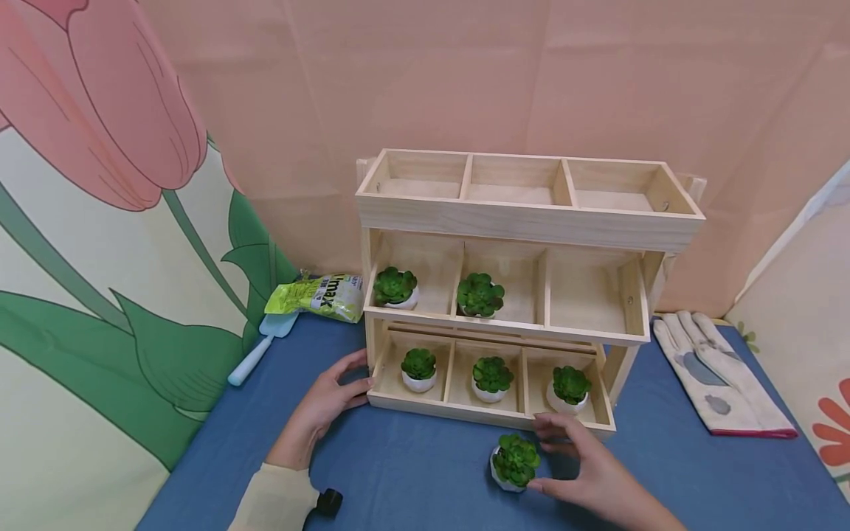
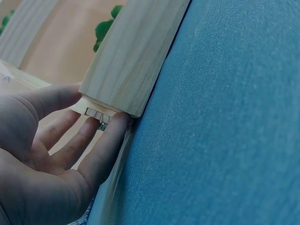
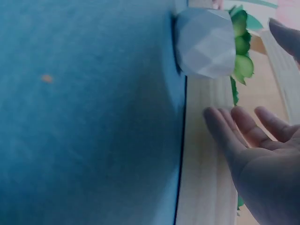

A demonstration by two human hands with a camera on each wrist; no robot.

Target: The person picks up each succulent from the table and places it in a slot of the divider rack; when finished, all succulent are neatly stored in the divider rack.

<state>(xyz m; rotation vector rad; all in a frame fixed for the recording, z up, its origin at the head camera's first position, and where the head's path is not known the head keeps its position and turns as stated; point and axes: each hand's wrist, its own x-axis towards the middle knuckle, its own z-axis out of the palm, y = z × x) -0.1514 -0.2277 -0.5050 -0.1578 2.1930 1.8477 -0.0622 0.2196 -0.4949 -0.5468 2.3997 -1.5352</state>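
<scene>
A three-tier wooden shelf (image 1: 531,221) with divided trays stands on the blue-covered table. My left hand (image 1: 335,394) touches the left end of its bottom tray; in the left wrist view the thumb and fingertips (image 2: 123,119) rest at the tray's corner (image 2: 126,70). One potted succulent (image 1: 515,462) in a white faceted pot (image 3: 206,42) stands on the cloth before the shelf. Right beside it is my right hand (image 1: 578,464), fingers spread around its right side, with a gap to the pot in the right wrist view. Three potted succulents (image 1: 492,377) sit in the bottom tray, two (image 1: 480,293) in the middle tray.
Left of the shelf lie a green and white bag (image 1: 319,295) and a small trowel with a light blue handle (image 1: 251,361). A pair of white gloves (image 1: 720,376) lies on the right. Printed fabric hangs behind and at the sides.
</scene>
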